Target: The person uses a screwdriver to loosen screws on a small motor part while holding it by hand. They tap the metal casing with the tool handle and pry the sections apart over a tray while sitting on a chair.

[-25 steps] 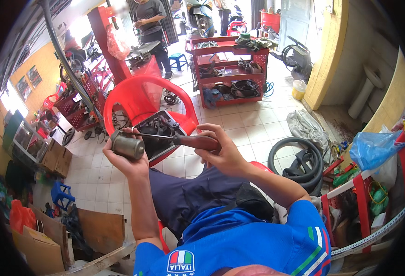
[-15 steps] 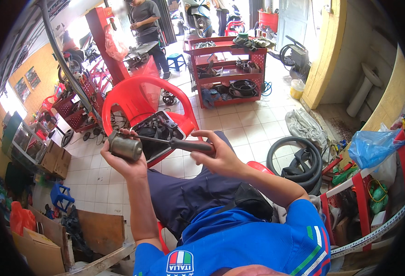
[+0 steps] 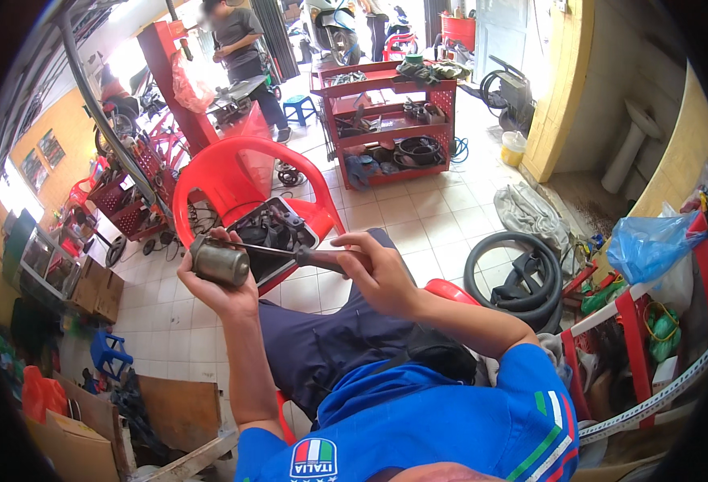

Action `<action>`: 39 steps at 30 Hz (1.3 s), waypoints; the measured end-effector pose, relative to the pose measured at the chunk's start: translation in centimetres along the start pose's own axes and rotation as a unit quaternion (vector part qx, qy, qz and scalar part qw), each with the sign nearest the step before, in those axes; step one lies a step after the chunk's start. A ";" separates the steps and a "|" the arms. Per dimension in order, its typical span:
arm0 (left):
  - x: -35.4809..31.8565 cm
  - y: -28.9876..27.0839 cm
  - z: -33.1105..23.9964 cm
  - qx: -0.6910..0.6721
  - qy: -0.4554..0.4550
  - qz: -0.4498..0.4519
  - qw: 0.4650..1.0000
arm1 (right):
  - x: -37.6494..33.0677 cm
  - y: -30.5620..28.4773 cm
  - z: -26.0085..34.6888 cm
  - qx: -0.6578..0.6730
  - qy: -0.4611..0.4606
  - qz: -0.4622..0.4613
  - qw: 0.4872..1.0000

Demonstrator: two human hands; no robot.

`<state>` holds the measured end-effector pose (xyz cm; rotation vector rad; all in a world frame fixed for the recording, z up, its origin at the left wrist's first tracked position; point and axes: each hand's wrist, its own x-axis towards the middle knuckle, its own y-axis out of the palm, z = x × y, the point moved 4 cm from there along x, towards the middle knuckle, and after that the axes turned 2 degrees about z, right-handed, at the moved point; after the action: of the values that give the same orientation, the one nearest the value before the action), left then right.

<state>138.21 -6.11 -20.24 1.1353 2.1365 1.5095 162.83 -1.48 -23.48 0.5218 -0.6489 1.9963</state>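
My left hand [image 3: 224, 297] is wrapped round a dull metal cylinder [image 3: 219, 262], which looks like a small motor; it lies tilted in the palm with its stubbed end facing right. In my right hand [image 3: 386, 277] is a screwdriver [image 3: 319, 258] with a dark brown handle. Its shaft runs left to the upper side of the cylinder; whether the tip touches is hidden by my left fingers. Just beyond both hands, a white-rimmed tray [image 3: 312, 234] of dark parts rests on the seat of a red plastic chair [image 3: 322, 186].
A red tool cart [image 3: 394, 178] with loaded shelves stands ahead. Black tyres or tubes [image 3: 474, 277] and a grey cloth [image 3: 531, 217] lie on the tiled floor at right. A blue stool [image 3: 110, 353] and cardboard box [image 3: 69, 446] are at left. Another person [image 3: 241, 40] stands far off.
My right fingers have shifted over the rear of the screwdriver handle, covering its end. The cylinder stays in my left hand, almost unmoved. The whole view has shifted slightly.
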 end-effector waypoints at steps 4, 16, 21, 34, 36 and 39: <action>-0.3 0.3 -0.4 -0.024 0.017 -0.003 1.000 | -0.1 0.6 -1.4 0.054 0.081 0.065 0.993; 0.9 -1.1 -0.7 -0.054 -0.007 -0.015 0.998 | -0.3 0.9 2.3 -0.114 -0.211 0.030 0.970; -0.4 0.4 0.1 -0.050 -0.019 -0.021 0.998 | -0.9 1.1 1.3 0.053 0.088 0.108 0.989; 0.8 -1.3 0.1 -0.040 -0.053 -0.029 0.997 | 0.1 0.4 2.2 -0.059 -0.069 0.062 0.994; 0.3 -0.7 0.5 -0.026 -0.034 -0.040 0.998 | 0.2 0.3 1.6 -0.003 0.012 0.032 0.999; -0.5 0.3 0.8 -0.018 -0.016 -0.039 0.999 | -0.3 0.4 0.6 0.131 0.161 0.033 0.978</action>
<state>139.19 -5.92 -20.36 1.0442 2.0987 1.4808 162.64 -2.24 -23.25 0.3207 -0.2076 2.1811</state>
